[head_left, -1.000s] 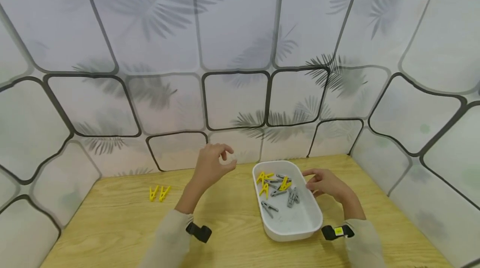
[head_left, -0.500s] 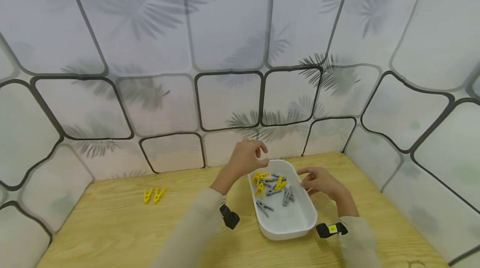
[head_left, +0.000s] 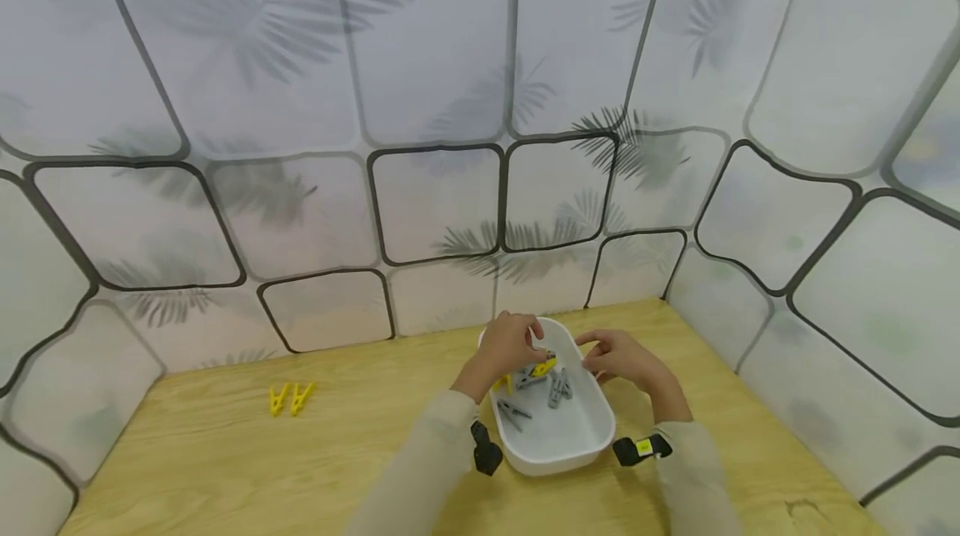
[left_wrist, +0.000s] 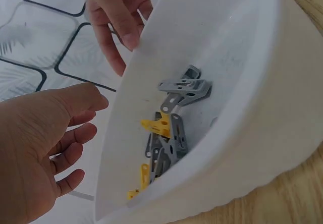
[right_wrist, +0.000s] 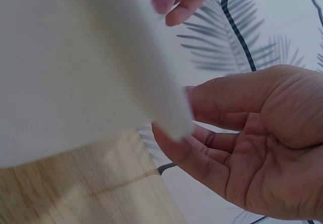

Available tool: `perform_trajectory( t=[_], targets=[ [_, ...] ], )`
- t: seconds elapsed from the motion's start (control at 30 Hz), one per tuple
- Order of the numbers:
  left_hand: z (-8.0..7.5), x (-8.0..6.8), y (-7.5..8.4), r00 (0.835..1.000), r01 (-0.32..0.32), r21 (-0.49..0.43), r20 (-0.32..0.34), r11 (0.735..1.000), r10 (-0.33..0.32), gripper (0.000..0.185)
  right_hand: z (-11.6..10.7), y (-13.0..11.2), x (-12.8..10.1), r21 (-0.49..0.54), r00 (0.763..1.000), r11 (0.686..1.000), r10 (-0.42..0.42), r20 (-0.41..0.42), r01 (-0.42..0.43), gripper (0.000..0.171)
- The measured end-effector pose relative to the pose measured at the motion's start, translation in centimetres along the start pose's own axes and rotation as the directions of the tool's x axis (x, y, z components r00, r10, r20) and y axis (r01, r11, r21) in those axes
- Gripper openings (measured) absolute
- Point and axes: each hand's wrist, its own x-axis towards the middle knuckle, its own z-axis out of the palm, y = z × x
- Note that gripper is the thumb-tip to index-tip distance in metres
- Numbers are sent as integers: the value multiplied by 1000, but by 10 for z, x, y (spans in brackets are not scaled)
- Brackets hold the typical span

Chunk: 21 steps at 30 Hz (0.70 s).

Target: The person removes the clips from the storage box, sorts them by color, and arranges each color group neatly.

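Note:
A white plastic bin [head_left: 558, 439] holds several grey clothespins [left_wrist: 186, 89] and yellow clothespins [left_wrist: 159, 125], mostly heaped toward its far end. Over that far left part reaches my left hand [head_left: 508, 346], fingers bent loosely with nothing between them; it covers some of the clothespins in the head view. From the right side, my right hand [head_left: 624, 361] grips the bin's rim, thumb and fingers about the wall in the right wrist view. Near the bin's left wall lies one grey clothespin [head_left: 514, 413] apart from the heap.
Two yellow clothespins [head_left: 291, 398] stand side by side on the wooden table [head_left: 225, 469], well left of the bin. A patterned wall covering [head_left: 442, 202] rises behind the table and along its right side.
My left hand has moved right and then down over the bin's far end. My right hand has stayed at the rim. The whole scene has shifted left slightly in view.

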Motion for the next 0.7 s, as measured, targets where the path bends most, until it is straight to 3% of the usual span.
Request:
perform_trajectory(
  t=[0.2,0.53,0.7],
  targets=[
    [4,3,3,998,57,-67,28,996,-55,23,-1,-5,3,-15,1000,1000,20,-9,-20,47],
    [26,4,0,997,74,87,-11,994,-73,20,1,-4,3,1,1000,1000,25,-9,-25,46],
    [34,3,-3,996,92,80,-4,992,-92,17,1,-5,0,-5,999,999,32,-16,-32,46]
  ],
)
